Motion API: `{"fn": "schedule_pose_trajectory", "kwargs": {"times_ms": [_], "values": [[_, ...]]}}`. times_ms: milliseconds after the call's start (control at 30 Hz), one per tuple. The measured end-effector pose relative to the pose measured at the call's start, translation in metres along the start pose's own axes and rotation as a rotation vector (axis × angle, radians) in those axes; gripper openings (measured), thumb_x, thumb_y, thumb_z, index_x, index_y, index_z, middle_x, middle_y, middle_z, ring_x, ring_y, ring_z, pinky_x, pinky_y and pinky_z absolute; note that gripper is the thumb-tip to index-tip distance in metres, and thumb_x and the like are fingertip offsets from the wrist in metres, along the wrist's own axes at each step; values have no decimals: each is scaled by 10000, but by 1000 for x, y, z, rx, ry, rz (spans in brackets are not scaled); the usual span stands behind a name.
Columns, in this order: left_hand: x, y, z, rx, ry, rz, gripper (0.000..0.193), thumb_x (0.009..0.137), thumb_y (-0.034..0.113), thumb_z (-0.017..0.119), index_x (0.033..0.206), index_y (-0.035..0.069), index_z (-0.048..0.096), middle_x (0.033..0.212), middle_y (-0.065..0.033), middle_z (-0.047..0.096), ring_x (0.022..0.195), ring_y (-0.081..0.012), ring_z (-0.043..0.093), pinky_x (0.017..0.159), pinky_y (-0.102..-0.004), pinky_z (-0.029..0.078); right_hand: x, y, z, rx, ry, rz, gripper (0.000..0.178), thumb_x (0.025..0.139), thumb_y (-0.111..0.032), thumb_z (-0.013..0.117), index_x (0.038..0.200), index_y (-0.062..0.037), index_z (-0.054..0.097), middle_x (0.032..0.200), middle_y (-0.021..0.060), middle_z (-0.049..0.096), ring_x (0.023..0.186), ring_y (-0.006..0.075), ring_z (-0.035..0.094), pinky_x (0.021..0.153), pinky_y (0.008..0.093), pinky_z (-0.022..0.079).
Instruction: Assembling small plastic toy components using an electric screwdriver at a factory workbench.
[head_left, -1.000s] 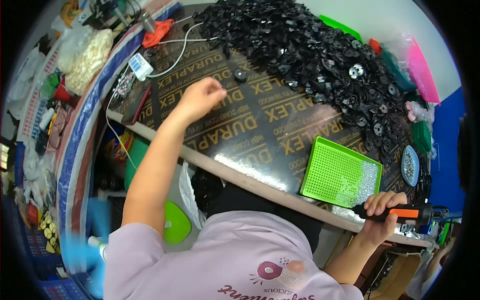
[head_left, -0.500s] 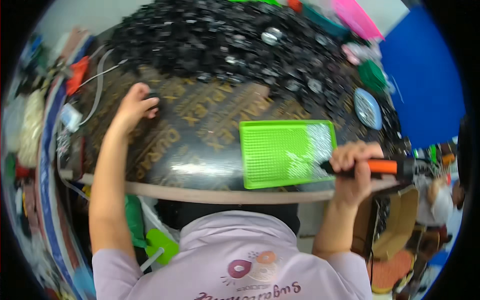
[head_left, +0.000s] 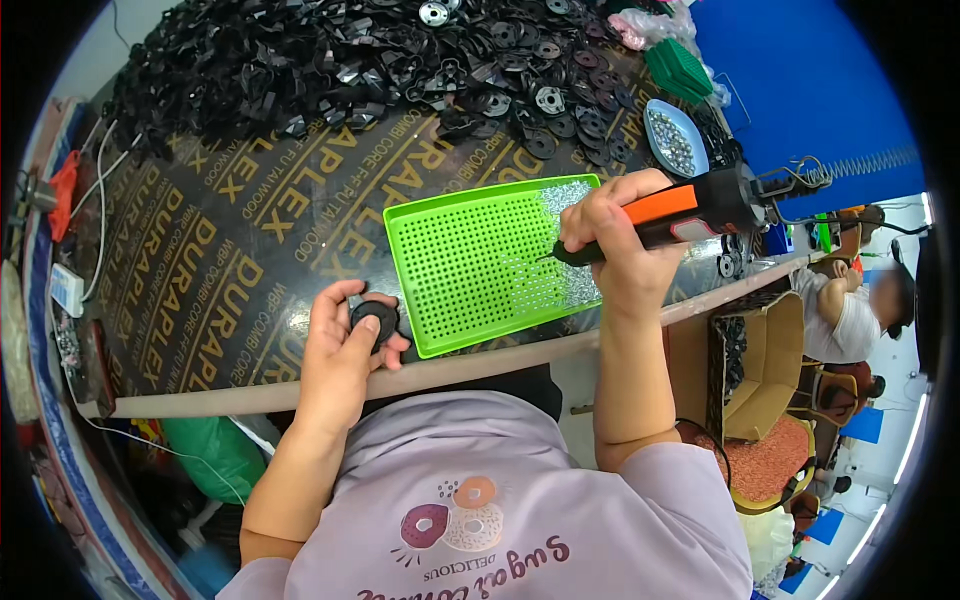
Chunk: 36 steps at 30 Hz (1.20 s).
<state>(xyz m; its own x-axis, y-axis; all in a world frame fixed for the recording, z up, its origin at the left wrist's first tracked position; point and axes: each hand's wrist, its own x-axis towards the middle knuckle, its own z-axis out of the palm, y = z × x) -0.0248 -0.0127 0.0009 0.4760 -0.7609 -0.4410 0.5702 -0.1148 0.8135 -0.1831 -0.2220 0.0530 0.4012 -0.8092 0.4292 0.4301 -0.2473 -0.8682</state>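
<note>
My right hand [head_left: 630, 225] is wrapped round a black and orange electric screwdriver [head_left: 660, 205]. Its thin tip points left over a green tray [head_left: 450, 275] full of small holes. Tiny silvery screws [head_left: 580, 285] lie heaped along the tray's right end, and others seem to stand in holes beside them. Left of the tray, close to the table's front edge, my left hand [head_left: 338, 345] is closed on a round black plastic part [head_left: 375, 320] held between thumb and fingers.
A large pile of black plastic parts [head_left: 300, 65] covers the table's far side. A pale blue dish [head_left: 655, 110] of shiny metal pieces and dark green baskets [head_left: 682, 70] stand far right. A coiled spring [head_left: 860, 165] meets the screwdriver's end. A cardboard box [head_left: 775, 375] and another person [head_left: 835, 300] are at right.
My left hand has come nearer and right, to beside the tray, and the black part now shows in it. The screwdriver's tip has moved over the screws. The whole view has shifted.
</note>
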Motion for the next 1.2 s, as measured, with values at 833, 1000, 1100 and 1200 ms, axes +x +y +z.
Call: {"fn": "schedule_pose_trajectory", "kwargs": {"times_ms": [833,1000,1100,1200], "values": [[5,-6,-5,58,-76,30,414,936,-43,492,1337,-7,393,1111,-144,586,769,-151,648,585,-229,530,-5,24,30,-57,-42,-24,219,762,70,726,854,-19,548,687,53,595,535,128,594,507,240,497],[5,-5,-6,33,-63,1,432,930,-38,514,1337,-25,372,1063,-158,602,741,-157,649,566,-228,524,-1,11,32,65,-4,15,161,823,33,678,890,-26,544,684,75,583,539,164,587,521,277,497],[10,-13,-9,21,-74,29,355,922,-38,533,1253,-33,405,995,-158,612,686,-164,652,531,-236,516,0,-2,39,153,-104,-44,79,908,-57,565,881,-37,493,676,80,526,540,189,509,562,353,480],[12,-15,-9,11,-128,41,350,931,-19,536,1258,-18,412,983,-138,604,695,-158,655,536,-238,523,-8,-8,63,307,-179,13,138,938,-157,559,883,-71,466,672,77,508,547,198,508,571,364,471]]}}
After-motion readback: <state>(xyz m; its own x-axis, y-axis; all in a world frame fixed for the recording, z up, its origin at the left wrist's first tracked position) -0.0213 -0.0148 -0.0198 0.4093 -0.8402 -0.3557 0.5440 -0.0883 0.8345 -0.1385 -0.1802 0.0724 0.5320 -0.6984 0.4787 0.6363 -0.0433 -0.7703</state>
